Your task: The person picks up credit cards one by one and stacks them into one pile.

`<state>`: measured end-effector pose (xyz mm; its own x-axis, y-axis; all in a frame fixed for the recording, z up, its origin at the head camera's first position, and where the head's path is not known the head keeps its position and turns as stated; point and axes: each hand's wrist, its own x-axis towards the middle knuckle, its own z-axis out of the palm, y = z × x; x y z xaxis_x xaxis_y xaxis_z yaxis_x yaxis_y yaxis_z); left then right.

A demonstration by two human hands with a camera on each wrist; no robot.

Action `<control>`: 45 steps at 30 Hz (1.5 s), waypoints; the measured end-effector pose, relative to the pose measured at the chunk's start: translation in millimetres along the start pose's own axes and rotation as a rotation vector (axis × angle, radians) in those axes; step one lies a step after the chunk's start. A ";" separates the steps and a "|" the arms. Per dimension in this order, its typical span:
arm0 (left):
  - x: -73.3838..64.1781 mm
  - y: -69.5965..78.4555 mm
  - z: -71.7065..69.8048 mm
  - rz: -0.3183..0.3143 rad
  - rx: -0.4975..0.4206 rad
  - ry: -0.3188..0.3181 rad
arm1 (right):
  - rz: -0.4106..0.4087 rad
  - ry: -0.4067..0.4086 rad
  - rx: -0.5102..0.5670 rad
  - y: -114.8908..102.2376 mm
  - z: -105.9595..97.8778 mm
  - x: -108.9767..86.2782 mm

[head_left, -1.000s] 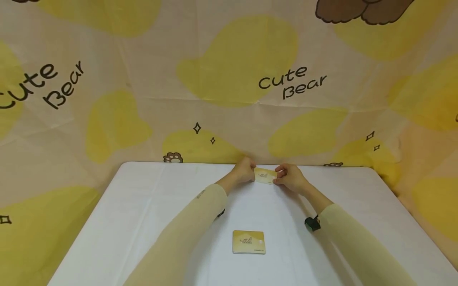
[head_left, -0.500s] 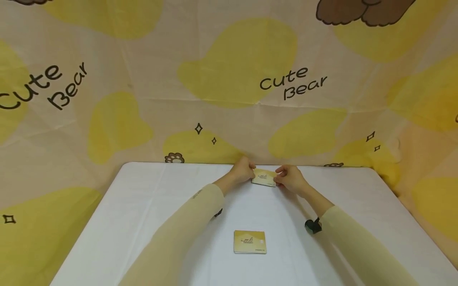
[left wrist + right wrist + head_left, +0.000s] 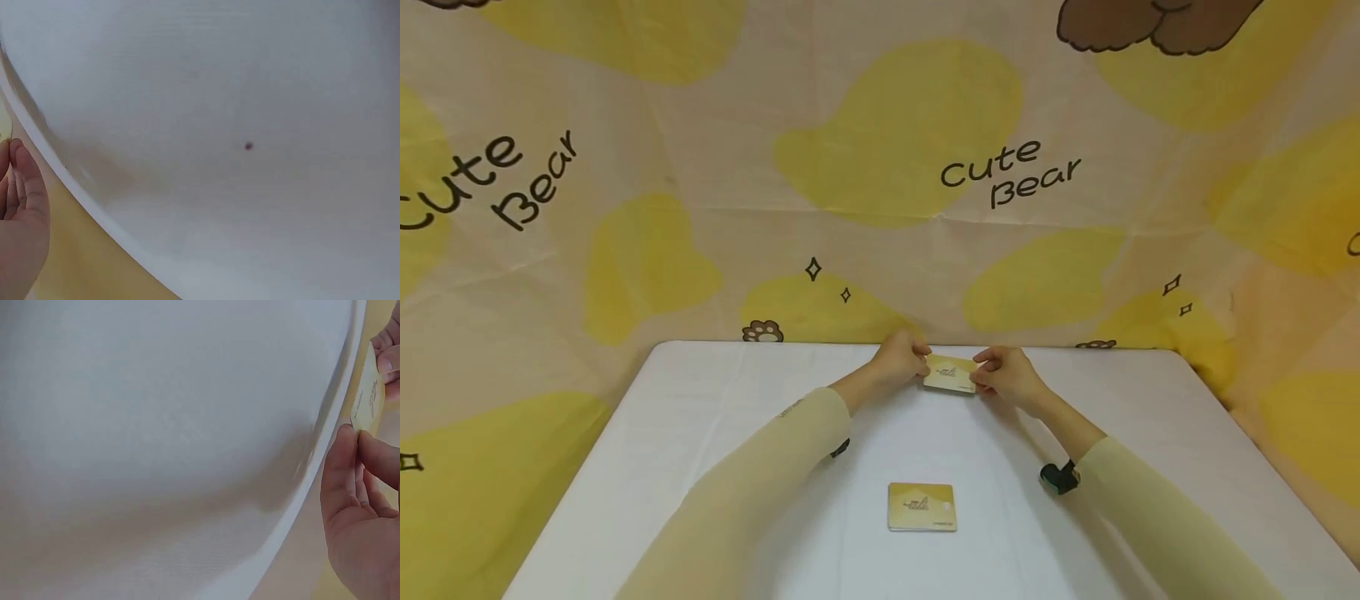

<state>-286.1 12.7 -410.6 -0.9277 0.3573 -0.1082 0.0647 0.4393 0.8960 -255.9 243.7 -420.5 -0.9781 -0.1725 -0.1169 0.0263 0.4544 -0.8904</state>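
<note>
A yellow card (image 3: 950, 374) with a small line drawing is held up near the table's far edge, its face tilted toward the head camera. My left hand (image 3: 900, 358) pinches its left end, and my right hand (image 3: 1009, 377) pinches its right end between thumb and fingertips. In the right wrist view the card (image 3: 367, 394) shows almost edge-on, above the right hand (image 3: 362, 506). Only a sliver of it appears beside the left hand (image 3: 24, 200) in the left wrist view. Closer in, a small stack of matching yellow cards (image 3: 922, 507) lies flat on the table.
A white cloth covers the table (image 3: 737, 433), whose far edge meets a yellow patterned curtain (image 3: 880, 167) lettered "Cute Bear". A dark device (image 3: 1060, 477) is worn at the right wrist, and another dark device (image 3: 840, 447) at the left.
Both hands have brought the held card slightly left and nearer the camera. The left forearm has shifted left. The stack on the table stays put.
</note>
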 end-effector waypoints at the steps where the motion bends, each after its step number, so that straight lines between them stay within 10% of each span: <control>1: -1.8 0.0 -1.2 -0.001 -0.020 -0.007 | 0.003 -0.002 0.005 -0.9 0.3 -1.1; 45: -64.2 -18.4 -18.8 -0.060 -0.129 -0.026 | -0.022 -0.122 0.026 -13.5 24.6 -35.0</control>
<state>-234.7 -33.8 -412.0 -0.9185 0.3555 -0.1732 -0.0404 0.3513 0.9354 -217.0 222.1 -415.2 -0.9462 -0.2875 -0.1485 0.0121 0.4271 -0.9041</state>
